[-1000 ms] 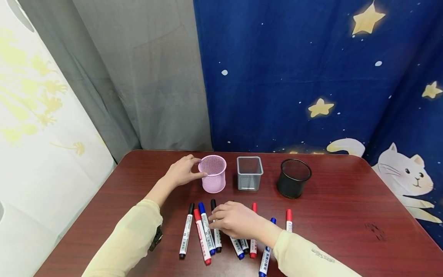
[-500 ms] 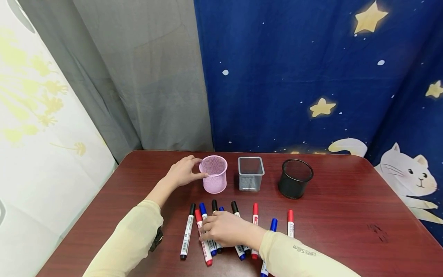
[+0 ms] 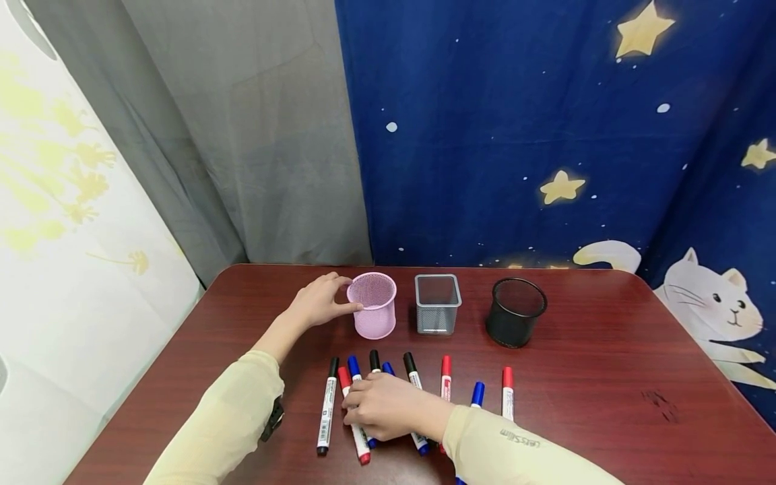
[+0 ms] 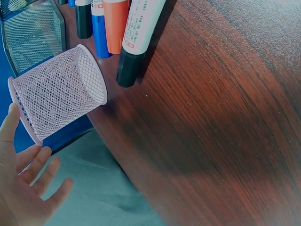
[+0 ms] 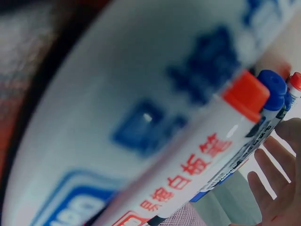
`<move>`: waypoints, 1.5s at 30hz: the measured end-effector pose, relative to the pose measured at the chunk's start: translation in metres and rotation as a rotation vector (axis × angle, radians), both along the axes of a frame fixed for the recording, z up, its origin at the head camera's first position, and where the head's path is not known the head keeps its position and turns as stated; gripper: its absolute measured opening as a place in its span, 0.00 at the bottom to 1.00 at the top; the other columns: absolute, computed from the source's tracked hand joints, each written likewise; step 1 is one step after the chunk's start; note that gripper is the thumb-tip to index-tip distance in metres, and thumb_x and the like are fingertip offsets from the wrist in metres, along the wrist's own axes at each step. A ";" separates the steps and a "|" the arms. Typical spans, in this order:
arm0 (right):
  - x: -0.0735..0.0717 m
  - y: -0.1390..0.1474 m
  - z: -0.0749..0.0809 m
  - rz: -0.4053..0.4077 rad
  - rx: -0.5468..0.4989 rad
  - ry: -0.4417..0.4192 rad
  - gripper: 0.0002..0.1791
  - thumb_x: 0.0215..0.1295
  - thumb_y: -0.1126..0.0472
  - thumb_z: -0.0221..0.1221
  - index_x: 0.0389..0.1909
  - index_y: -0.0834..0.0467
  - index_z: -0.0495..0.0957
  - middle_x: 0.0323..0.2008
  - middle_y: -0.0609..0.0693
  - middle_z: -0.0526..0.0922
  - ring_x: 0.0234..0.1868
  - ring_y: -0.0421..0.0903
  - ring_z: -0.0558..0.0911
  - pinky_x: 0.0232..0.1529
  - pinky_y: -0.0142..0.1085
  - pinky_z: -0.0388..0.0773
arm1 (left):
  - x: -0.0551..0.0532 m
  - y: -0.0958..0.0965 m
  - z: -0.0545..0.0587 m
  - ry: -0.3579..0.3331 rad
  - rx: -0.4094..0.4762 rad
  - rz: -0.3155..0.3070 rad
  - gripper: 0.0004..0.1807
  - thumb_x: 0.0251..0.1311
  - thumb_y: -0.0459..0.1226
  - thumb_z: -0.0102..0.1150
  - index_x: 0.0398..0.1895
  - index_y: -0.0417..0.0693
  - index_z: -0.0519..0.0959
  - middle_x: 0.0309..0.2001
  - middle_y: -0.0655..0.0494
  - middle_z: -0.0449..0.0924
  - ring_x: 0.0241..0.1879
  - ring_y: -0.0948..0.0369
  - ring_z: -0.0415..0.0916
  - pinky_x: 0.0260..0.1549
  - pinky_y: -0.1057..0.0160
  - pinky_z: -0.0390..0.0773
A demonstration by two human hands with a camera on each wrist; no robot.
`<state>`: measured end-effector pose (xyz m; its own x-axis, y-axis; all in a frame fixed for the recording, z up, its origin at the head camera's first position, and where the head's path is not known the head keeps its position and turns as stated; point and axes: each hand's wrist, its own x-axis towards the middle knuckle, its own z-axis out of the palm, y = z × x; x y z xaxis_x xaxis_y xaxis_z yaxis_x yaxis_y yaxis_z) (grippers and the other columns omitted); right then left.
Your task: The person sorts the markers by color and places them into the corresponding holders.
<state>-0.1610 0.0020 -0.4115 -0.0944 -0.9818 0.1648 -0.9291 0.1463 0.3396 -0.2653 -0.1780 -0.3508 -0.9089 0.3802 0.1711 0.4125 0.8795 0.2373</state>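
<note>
My left hand (image 3: pixel 315 302) holds a pink mesh pen holder (image 3: pixel 376 320) at its rim, thumb on the near side and a finger behind. The left wrist view shows the pen holder (image 4: pixel 61 94) with the thumb and a finger against the rim and the other fingers spread. My right hand (image 3: pixel 394 408) is low over a row of whiteboard markers, its fingertips at a red marker (image 3: pixel 361 441). In the right wrist view, the right hand's loosely bent fingers (image 5: pixel 273 172) are beside the markers. A black marker (image 3: pixel 327 412) lies left of the red one.
A grey square mesh holder (image 3: pixel 438 320) and a black round mesh holder (image 3: pixel 512 328) stand to the right of the pink one. Several red, blue and black markers lie around and under the right arm, among them a red marker (image 3: pixel 508 397) farthest right.
My right hand has moved left and nearer the front, from over the middle markers to the left red one, uncovering black and blue caps. The left hand stays at the pink pen holder.
</note>
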 end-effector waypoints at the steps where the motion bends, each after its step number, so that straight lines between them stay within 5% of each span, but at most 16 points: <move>1: 0.000 -0.001 0.000 -0.003 0.005 -0.001 0.13 0.51 0.52 0.55 0.39 0.41 0.80 0.42 0.37 0.76 0.44 0.36 0.70 0.37 0.29 0.67 | 0.000 0.000 0.000 0.000 -0.001 0.000 0.35 0.44 0.59 0.59 0.51 0.44 0.73 0.41 0.50 0.72 0.44 0.54 0.70 0.38 0.50 0.71; 12: 0.004 -0.005 -0.002 -0.032 0.033 0.012 0.12 0.46 0.53 0.57 0.36 0.41 0.79 0.40 0.37 0.76 0.43 0.38 0.70 0.34 0.30 0.67 | 0.001 0.000 0.001 0.010 -0.001 -0.007 0.36 0.44 0.59 0.59 0.50 0.44 0.73 0.41 0.50 0.72 0.44 0.53 0.70 0.38 0.50 0.71; 27: 0.009 -0.008 -0.001 0.032 0.114 0.263 0.02 0.53 0.51 0.54 0.28 0.38 0.74 0.31 0.32 0.74 0.38 0.35 0.71 0.36 0.29 0.65 | 0.000 -0.002 -0.002 0.015 0.009 -0.007 0.36 0.43 0.59 0.59 0.50 0.44 0.73 0.42 0.50 0.72 0.45 0.53 0.70 0.39 0.50 0.70; 45: 0.020 0.019 0.005 0.278 -0.127 0.152 0.14 0.66 0.57 0.40 0.41 0.47 0.75 0.44 0.39 0.76 0.49 0.37 0.71 0.40 0.26 0.69 | 0.000 -0.001 -0.001 0.014 -0.004 -0.007 0.35 0.43 0.58 0.60 0.50 0.45 0.73 0.42 0.50 0.72 0.45 0.53 0.70 0.39 0.51 0.70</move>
<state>-0.1414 0.0213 -0.4068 0.2089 -0.9372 0.2793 -0.8795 -0.0552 0.4727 -0.2652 -0.1787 -0.3519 -0.9039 0.3871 0.1822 0.4217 0.8777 0.2276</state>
